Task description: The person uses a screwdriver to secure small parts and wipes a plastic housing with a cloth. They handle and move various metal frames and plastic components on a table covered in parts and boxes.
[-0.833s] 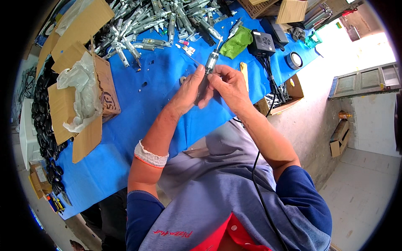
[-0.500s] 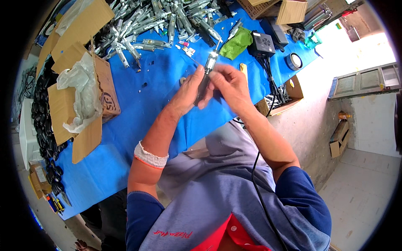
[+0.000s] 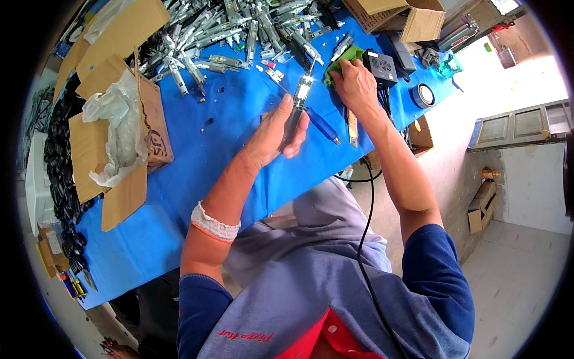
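Observation:
My left hand point(image 3: 276, 133) is closed around a slim dark-grey device point(image 3: 293, 122) with a shiny, clear upper end and a thin tip, tilted up over the table. What it is for cannot be told. On the blue cloth behind it lies a blue-handled screwdriver point(image 3: 323, 125), its thin shaft partly hidden by the device. Farther right, my right hand point(image 3: 357, 90) has its fingers bunched on a green cloth point(image 3: 336, 70), which is partly covered by the hand. A flat wooden-looking strip point(image 3: 352, 127) lies just below that hand.
Many grey slim devices point(image 3: 227, 36) are heaped at the table's far side. An open cardboard box point(image 3: 158, 119) with plastic stands left. A black fan-vented unit point(image 3: 382, 67) with cables, a tape roll point(image 3: 423, 96) and another box point(image 3: 421, 24) are at right. A black cable point(image 3: 365, 239) crosses my lap.
My right hand has left the device and moved up and right onto the green cloth, which is now bunched up. The left hand still holds the device; the screwdriver is now in plain view.

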The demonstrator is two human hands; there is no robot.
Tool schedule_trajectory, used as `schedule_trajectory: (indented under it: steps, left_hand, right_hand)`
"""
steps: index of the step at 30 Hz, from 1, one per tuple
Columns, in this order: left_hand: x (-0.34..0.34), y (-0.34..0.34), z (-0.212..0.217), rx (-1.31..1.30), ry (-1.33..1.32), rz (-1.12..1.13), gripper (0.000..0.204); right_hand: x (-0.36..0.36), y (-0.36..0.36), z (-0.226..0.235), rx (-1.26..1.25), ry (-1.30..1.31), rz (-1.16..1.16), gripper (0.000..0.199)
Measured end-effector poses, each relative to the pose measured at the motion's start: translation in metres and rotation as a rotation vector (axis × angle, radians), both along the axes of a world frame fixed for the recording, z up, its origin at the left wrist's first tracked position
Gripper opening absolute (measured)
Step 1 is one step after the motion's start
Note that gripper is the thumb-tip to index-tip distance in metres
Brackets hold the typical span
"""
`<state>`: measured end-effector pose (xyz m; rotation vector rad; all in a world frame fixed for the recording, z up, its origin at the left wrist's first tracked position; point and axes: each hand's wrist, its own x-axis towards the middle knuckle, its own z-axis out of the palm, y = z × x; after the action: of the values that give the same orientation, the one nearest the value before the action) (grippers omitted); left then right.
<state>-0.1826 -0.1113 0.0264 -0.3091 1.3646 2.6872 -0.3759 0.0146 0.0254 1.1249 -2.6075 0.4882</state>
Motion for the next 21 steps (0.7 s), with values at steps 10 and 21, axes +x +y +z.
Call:
schedule_trajectory:
  steps: [10,21]
  left_hand:
    - [0.000,0.001,0.001,-0.071,-0.016,0.021,0.060]
    - [0.001,0.011,0.016,-0.229,-0.034,0.084,0.057]
  right_hand:
    - [0.047,0.017,0.048,-0.828,-0.600,0.067,0.021]
    - [0.085,-0.014,0.029,-1.002,-1.164,0.254,0.019]
